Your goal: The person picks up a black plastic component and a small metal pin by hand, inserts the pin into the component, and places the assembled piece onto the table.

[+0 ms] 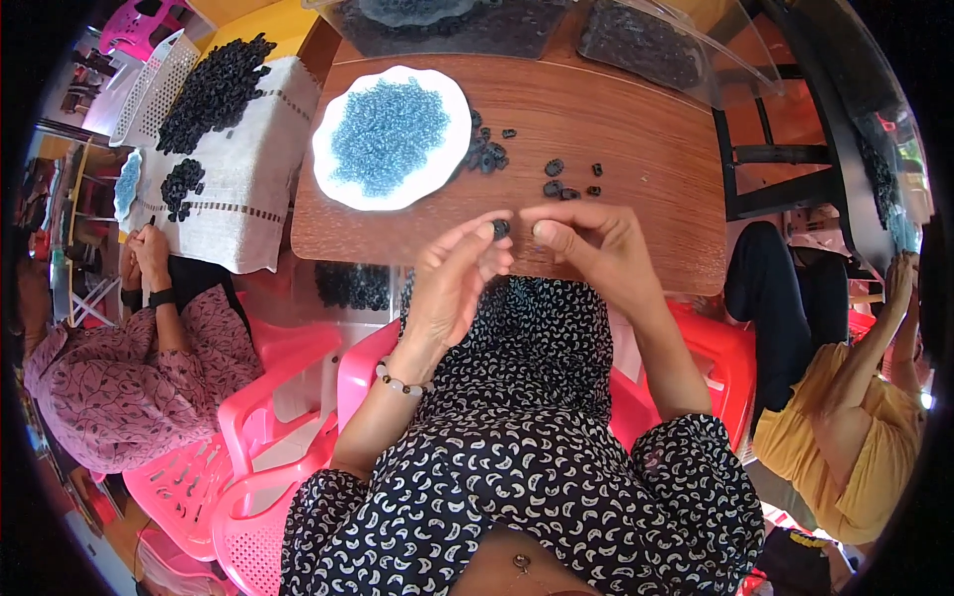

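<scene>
Just over the near edge of the brown wooden table [636,233], my left hand [452,273] pinches a small black part [501,228] between thumb and index finger. My right hand [596,243] is beside it, a short gap away, thumb and index finger pressed together; whatever is between them is too small to make out. Beyond my left hand stands a white plate [459,114] with a wavy rim, heaped with small clear bluish pieces [388,134]. Loose black parts [487,157] lie against the plate's right side. Several more black parts [555,167] are scattered beyond my right hand.
Clear trays of dark pieces [641,45] stand along the table's far edge. At left, a co-worker's hands [149,253] are by a cloth-covered table [238,189] with black parts [214,94]. Another person in yellow [845,437] sits at right. Pink chairs [268,407] are close by.
</scene>
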Demonstrator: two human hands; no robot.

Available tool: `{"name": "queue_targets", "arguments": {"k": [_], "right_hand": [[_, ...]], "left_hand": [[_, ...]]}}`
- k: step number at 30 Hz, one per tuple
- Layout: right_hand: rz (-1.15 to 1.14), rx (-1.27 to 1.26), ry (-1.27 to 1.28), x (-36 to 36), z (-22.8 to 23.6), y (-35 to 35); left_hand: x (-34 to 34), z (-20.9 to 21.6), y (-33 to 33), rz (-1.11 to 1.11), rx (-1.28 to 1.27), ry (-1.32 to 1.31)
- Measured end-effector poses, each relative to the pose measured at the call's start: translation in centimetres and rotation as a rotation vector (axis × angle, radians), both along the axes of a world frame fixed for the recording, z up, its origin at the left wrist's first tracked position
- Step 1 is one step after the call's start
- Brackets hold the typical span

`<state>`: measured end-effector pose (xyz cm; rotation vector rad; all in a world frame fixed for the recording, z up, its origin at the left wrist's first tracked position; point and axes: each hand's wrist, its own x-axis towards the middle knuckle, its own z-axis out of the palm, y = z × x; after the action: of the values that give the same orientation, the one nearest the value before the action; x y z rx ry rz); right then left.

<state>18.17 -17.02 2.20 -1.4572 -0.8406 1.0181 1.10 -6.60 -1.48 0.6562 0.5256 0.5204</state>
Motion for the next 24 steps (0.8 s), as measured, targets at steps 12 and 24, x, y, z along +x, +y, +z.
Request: {"name": "queue_targets", "arguments": {"k": [12,24], "right_hand": [[-0.119,0.208,0.244,-1.2,0.5,-1.5],[-0.045,0.272,0.346,-1.4,-0.8,-1.8]], "left_hand": [[0.1,0.4,-1.1,-0.050,0.087,-0.026],[0.1,1.1,-1.8,-0.040,0.343,0.049]]}}
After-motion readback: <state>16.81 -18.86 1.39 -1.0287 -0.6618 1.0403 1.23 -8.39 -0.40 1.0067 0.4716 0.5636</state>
